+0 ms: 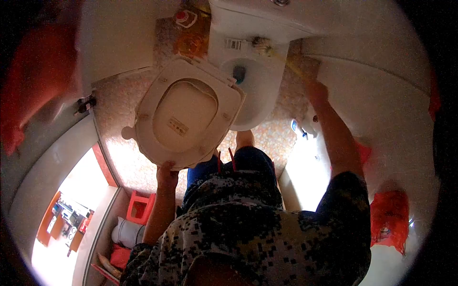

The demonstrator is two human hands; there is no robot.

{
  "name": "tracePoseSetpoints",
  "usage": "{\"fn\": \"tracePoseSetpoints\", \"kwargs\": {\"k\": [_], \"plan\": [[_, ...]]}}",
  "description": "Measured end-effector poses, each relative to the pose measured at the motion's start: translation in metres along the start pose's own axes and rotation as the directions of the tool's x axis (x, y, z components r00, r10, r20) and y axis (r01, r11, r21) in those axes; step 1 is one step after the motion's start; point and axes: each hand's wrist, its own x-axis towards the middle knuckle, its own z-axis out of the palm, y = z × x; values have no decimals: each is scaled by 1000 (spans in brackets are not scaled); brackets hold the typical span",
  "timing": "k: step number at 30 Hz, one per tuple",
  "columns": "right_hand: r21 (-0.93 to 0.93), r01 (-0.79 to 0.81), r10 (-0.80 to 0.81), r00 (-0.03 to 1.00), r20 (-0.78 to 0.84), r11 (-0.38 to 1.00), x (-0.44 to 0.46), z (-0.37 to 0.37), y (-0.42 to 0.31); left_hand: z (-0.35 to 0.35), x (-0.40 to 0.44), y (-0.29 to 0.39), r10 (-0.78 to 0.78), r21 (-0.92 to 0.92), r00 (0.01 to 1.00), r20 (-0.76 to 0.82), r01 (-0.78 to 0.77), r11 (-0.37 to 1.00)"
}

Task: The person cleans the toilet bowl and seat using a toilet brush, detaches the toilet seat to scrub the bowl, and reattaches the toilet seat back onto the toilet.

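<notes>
My left hand (167, 174) grips the lower edge of a white toilet seat and lid (188, 114), tilted up at the left of the bowl. A small label shows on the lid's inner face. My right hand (317, 91) is closed around the yellow handle of a toilet brush (285, 61). The brush's head rests on or just over the back rim of the white toilet bowl (267, 95), beside the hinge area; I cannot tell if it touches. A dark drain opening shows inside the bowl.
Behind the toilet at left stand a bottle with a red cap (183, 17) and an orange bag (190, 45). A blue-and-white bottle (296, 127) is at the right. A red stool (140, 208) stands lower left near a bright doorway (67, 205). A red bag (390, 221) hangs at right.
</notes>
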Motion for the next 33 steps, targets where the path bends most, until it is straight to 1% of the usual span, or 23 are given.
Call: {"fn": "tracePoseSetpoints", "kwargs": {"k": [1, 2, 4, 5, 6, 7, 9, 11, 12, 14, 16, 17, 19, 21, 22, 24, 25, 27, 28, 30, 32, 33], "plan": [[16, 83, -81, 992, -96, 996, 19, 22, -1, -2, 0, 0, 2, 17, 1000, -2, -2, 1000], [23, 116, -112, 985, -130, 993, 26, 23, -7, -1, 3, 1, 5, 5, 1000, 2, -5, 1000], [41, 179, -168, 967, -192, 983, 30, 24, -42, -2, 5, 2, 6, -9, 1000, 7, -6, 1000], [55, 199, -183, 960, -214, 978, 24, 28, -58, -2, 2, 4, 0, -4, 1000, -15, 0, 1000], [62, 220, -199, 949, -245, 973, 16, 16, -68, 1, 3, 5, 0, -6, 999, -32, 0, 1000], [107, 122, -102, 978, -182, 987, -4, 1, -57, 1, 4, 4, 5, -17, 999, -51, -6, 1000], [87, -28, 34, 997, -71, 996, -63, -15, -33, -6, 3, 1, 5, 4, 1000, -28, -4, 1000], [33, -91, 91, 995, -28, 995, -77, 5, -6, -14, 8, -2, 9, 16, 1000, -5, -9, 1000], [35, -109, 109, 994, -8, 993, -82, 16, -3, -18, 8, -4, 6, 20, 1000, -1, -6, 1000], [102, -85, 92, 993, -72, 991, -76, 32, -8, -14, 9, -6, 9, 3, 1000, 17, -9, 1000], [230, 6, 44, 977, -211, 973, -68, 42, -33, 2, 1, 0, -2, -20, 999, 32, 3, 1000], [178, 45, -12, 983, -183, 983, -55, 44, -44, -1, 3, -1, 7, -12, 1000, 18, -7, 1000], [181, 37, -19, 995, -102, 983, -40, 30, -76, -10, 9, -5, 22, 8, 1000, -4, -22, 1000], [269, -62, 63, 998, 4, 961, -43, -14, -106, 2, 4, 2, -11, 10, 999, -38, 11, 1000], [289, -53, 59, 998, -14, 956, -44, -11, -104, 7, 1, 4, -28, 10, 998, -56, 28, 1000], [325, -35, 54, 997, -49, 945, -46, 3, -92, 6, -1, 2, -16, -14, 999, -45, 15, 1000], [350, -3, 64, 984, -163, 937, -50, 20, -81, 5, 0, 2, -10, -28, 999, -37, 9, 1000], [383, 73, 86, 920, -382, 921, -68, 73, -46, -5, 4, -1, -11, -29, 1000, -25, 10, 1000], [300, 32, 75, 938, -338, 953, -79, 93, -28, -8, 6, -3, -12, -30, 1000, -20, 12, 999], [275, -64, 125, 970, -209, 959, -108, 95, -21, -7, 6, -4, -12, -21, 999, -44, 12, 1000], [386, -196, 226, 973, -35, 901, -129, 87, -33, -2, 5, -2, -18, -17, 999, -46, 17, 1000], [399, -159, 191, 981, -43, 903, -134, 93, -43, 1, 4, -1, -25, -20, 999, -39, 24, 1000]]}}
